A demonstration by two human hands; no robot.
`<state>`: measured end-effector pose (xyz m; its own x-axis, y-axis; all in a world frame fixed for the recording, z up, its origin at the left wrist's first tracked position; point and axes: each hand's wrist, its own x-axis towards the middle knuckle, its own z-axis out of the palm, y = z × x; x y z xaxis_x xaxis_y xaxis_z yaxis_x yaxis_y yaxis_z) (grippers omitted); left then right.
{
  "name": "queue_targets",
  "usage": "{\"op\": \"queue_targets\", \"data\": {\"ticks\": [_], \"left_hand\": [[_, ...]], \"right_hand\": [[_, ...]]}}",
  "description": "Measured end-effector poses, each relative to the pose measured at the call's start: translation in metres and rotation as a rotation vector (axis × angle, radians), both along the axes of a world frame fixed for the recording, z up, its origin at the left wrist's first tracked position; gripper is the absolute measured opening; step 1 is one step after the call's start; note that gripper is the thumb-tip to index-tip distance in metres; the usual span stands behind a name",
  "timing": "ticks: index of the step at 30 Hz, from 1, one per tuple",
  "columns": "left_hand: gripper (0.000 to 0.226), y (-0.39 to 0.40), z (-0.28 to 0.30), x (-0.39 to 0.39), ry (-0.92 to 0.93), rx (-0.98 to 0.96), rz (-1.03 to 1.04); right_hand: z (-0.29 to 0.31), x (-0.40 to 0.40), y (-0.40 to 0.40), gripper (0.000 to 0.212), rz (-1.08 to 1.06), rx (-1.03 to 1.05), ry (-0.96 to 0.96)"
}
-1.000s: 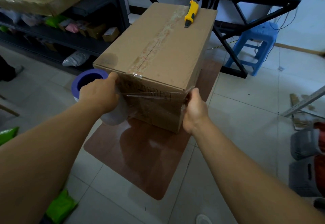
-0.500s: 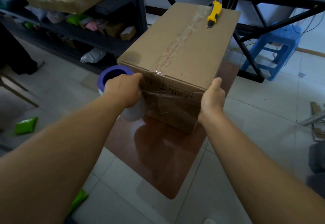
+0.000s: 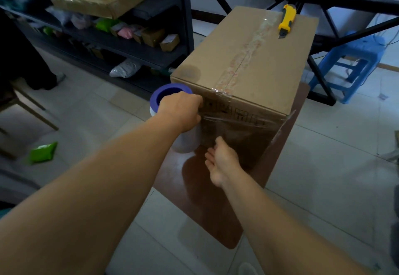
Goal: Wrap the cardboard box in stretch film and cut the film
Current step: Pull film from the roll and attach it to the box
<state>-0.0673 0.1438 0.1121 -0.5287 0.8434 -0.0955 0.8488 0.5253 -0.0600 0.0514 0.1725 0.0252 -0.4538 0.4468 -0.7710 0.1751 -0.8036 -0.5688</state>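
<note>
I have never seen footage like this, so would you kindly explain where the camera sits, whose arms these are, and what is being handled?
There is no machine here: the camera is worn on a person's head and looks down at their own bare arms. The left hand grips a roll of stretch film with a purple core, held against the near left corner of a cardboard box. Clear film is stretched across the box's near face. The right hand is open just in front of that face, holding nothing. A yellow utility knife lies on top of the box, which stands on a brown board on the tiled floor.

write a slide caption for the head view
Left hand grips the stretch film roll beside the cardboard box; right hand open below.
</note>
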Motion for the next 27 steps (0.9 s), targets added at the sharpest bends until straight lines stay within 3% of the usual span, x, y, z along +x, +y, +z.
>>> {"op": "queue_targets", "data": {"ticks": [6,10,15,21,27], "left_hand": [[0.025,0.003,-0.003,-0.009,-0.032,-0.029,-0.034],[0.029,0.004,-0.002,-0.015,-0.099,0.003,-0.039],[0.065,0.001,0.002,-0.022,-0.130,0.033,-0.051],[0.095,-0.018,-0.003,-0.027,-0.207,0.027,-0.116],[0.072,-0.028,-0.004,-0.026,-0.110,0.158,-0.126]], "right_hand": [[-0.024,-0.031,-0.012,0.067,-0.040,-0.283,0.110],[-0.028,-0.046,-0.013,0.067,-0.209,-0.391,0.270],[-0.044,-0.052,-0.018,0.052,-0.322,-0.471,0.353],[-0.047,-0.055,-0.026,0.058,-0.438,-0.471,0.380],[-0.055,-0.048,-0.044,0.054,-0.504,-0.508,0.438]]}}
